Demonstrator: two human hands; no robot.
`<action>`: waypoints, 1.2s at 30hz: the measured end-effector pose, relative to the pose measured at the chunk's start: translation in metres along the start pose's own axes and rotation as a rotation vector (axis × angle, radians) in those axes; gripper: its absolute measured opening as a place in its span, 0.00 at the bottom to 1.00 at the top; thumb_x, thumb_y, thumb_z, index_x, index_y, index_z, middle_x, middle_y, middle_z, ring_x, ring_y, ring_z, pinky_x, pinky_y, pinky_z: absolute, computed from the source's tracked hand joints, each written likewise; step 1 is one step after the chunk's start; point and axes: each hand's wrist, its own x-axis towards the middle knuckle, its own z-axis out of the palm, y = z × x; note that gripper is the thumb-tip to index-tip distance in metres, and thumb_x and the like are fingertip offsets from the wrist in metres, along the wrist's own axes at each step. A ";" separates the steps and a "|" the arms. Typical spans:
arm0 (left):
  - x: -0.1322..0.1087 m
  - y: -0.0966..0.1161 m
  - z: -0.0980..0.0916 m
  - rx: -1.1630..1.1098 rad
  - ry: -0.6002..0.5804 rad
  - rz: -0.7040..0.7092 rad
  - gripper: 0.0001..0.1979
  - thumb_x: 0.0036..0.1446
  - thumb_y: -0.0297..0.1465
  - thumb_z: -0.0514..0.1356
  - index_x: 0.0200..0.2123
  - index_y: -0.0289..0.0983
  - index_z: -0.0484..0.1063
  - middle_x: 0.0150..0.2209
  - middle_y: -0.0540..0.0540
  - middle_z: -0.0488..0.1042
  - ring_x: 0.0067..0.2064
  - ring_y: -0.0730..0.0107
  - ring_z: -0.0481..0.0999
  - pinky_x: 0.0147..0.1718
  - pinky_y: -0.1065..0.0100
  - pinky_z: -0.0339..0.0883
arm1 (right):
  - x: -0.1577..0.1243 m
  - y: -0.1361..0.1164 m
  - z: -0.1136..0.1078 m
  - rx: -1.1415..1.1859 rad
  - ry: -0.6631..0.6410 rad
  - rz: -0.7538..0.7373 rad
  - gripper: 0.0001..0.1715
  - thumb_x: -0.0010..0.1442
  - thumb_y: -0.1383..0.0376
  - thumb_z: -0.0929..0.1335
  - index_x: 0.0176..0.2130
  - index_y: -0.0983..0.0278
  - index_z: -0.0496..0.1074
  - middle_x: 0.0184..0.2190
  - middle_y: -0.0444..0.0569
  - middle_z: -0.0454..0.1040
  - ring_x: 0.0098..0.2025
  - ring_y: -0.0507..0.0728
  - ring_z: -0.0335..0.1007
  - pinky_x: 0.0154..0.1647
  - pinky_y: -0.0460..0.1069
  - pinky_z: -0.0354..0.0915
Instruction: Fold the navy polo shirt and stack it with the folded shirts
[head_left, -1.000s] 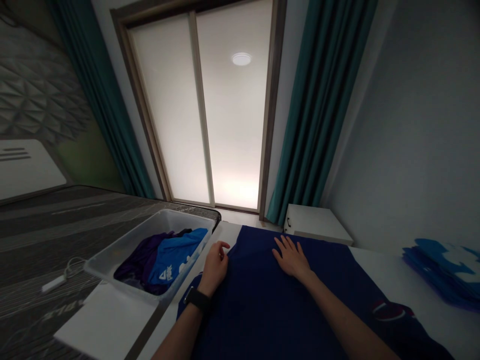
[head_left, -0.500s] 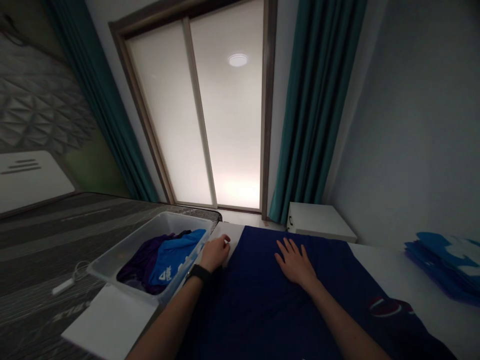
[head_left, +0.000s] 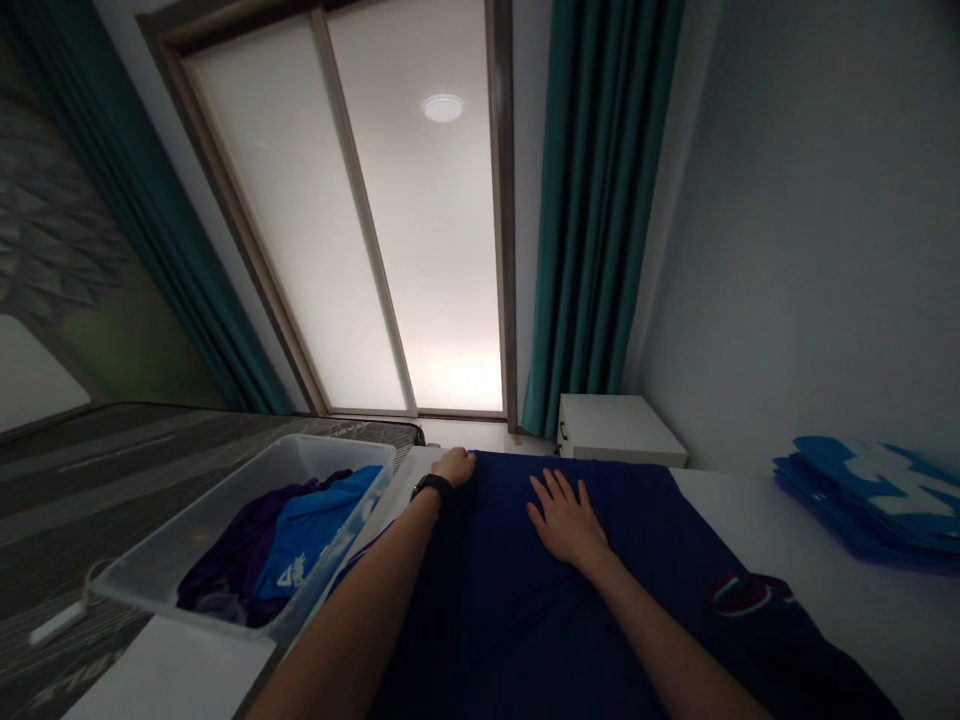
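A dark blue shirt (head_left: pixel 495 600) is spread over the white table, a round red-and-white logo towards its right side. My right hand (head_left: pixel 566 520) lies flat on the cloth with its fingers spread. At the shirt's far left corner, my left hand (head_left: pixel 452 466) has its fingers curled over the edge of the fabric; a dark watch is on that wrist. The left fingertips are partly hidden. A clear plastic bin (head_left: pixel 142 585) stands left of the shirt, holding a bright blue garment (head_left: pixel 319 535) with white lettering and a purple garment (head_left: pixel 238 545).
Folded blue garments (head_left: pixel 862 490) are stacked on the right of the white table (head_left: pixel 720 500). Beyond the far edge stands a white cabinet (head_left: pixel 622 425). A dark mattress (head_left: pixel 187 450) lies to the left, with a white power strip (head_left: pixel 56 625) on it.
My left hand has moved forward and right, from beside the bin to the shirt's far left corner. My right hand stays flat on the cloth. The view has turned slightly right.
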 end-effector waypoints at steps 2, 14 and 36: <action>0.009 0.004 0.001 -0.106 -0.011 -0.023 0.17 0.63 0.36 0.58 0.53 0.36 0.67 0.52 0.42 0.70 0.48 0.62 0.73 0.45 0.55 0.72 | 0.001 0.000 0.002 0.002 0.003 -0.001 0.35 0.67 0.52 0.51 0.68 0.61 0.51 0.70 0.53 0.45 0.71 0.62 0.33 0.67 0.64 0.29; 0.017 -0.001 0.000 -0.503 -0.157 -0.074 0.17 0.63 0.36 0.58 0.53 0.36 0.67 0.52 0.42 0.70 0.48 0.62 0.74 0.45 0.55 0.71 | -0.001 -0.002 -0.001 0.022 0.008 -0.007 0.34 0.67 0.53 0.51 0.67 0.61 0.52 0.70 0.53 0.45 0.71 0.62 0.33 0.66 0.64 0.29; -0.023 -0.009 0.014 0.227 0.222 0.370 0.21 0.61 0.35 0.54 0.57 0.41 0.65 0.64 0.43 0.61 0.65 0.55 0.56 0.64 0.55 0.45 | 0.005 0.026 -0.006 0.011 -0.067 0.088 0.36 0.67 0.49 0.50 0.69 0.59 0.47 0.71 0.49 0.41 0.71 0.58 0.30 0.67 0.61 0.27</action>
